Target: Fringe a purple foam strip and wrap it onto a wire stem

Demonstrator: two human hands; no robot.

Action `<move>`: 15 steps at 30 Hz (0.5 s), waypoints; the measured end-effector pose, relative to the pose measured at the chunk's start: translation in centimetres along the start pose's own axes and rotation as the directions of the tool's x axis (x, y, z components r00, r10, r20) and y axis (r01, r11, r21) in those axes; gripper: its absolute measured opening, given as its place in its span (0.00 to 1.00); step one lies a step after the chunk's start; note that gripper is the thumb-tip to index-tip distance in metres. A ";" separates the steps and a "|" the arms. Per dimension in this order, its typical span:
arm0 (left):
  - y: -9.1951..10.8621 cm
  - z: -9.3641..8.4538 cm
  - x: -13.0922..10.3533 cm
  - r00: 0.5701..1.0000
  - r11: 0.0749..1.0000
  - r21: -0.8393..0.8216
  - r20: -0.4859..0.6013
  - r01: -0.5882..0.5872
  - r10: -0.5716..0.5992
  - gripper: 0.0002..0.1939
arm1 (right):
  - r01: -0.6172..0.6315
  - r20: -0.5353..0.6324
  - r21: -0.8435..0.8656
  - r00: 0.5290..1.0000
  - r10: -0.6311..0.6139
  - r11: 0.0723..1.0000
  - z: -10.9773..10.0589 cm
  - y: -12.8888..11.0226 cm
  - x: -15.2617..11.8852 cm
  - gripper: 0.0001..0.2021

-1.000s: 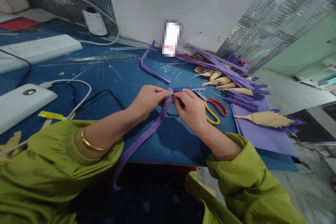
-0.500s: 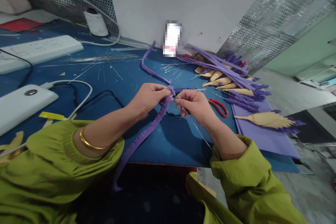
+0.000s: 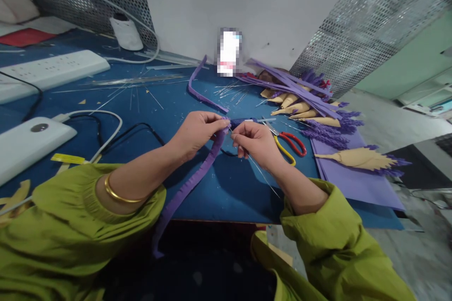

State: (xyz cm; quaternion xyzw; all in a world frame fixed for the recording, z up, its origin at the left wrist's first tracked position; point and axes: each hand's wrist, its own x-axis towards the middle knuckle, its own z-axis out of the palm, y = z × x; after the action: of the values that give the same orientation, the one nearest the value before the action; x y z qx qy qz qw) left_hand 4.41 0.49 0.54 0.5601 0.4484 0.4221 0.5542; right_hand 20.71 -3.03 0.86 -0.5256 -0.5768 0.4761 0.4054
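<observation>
My left hand (image 3: 199, 132) pinches the upper end of a long purple fringed strip (image 3: 197, 178), which hangs down past the table's front edge. Close beside it, my right hand (image 3: 254, 143) is closed on a thin wire (image 3: 264, 178) that slants down toward my right sleeve. The wire's tip meets the strip near my left thumb; the exact contact is too small to make out. Behind my right hand lie scissors (image 3: 291, 145) with one red and one yellow handle loop. A second purple strip (image 3: 201, 95) lies bent on the blue table beyond my hands.
Wrapped purple flower bunches (image 3: 300, 108) and purple strips (image 3: 293, 82) lie at right, beside purple sheets (image 3: 348, 183). A phone (image 3: 229, 51) leans on the wall. Loose wires (image 3: 137, 80), a power strip (image 3: 52, 73) and a white device (image 3: 35, 146) with cables are at left.
My right hand has shifted slightly left and down with the wire, and the scissors' yellow loop shows now. The fringed end at my left fingertips is more covered.
</observation>
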 end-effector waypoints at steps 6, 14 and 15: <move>0.1 0.0 0.0 1.000 1.000 0.022 -0.015 -0.009 0.009 0.11 | 0.158 -0.092 -0.110 0.981 -0.169 0.981 0.1 0.7 -0.2 0.08; 0.1 -0.1 0.0 1.000 1.000 0.021 -0.031 0.000 0.000 0.11 | 0.280 -0.170 -0.197 0.934 -0.314 0.940 0.2 1.4 -0.2 0.05; 0.0 -0.1 0.0 1.000 1.000 0.031 -0.031 -0.005 0.006 0.11 | 0.286 -0.174 -0.205 0.931 -0.322 0.936 0.2 1.4 -0.2 0.04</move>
State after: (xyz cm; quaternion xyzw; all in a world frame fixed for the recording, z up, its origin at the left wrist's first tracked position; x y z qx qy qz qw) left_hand 4.29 0.56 0.55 0.5632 0.4618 0.4252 0.5373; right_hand 20.84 -3.27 -0.58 -0.5096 -0.6465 0.2977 0.4834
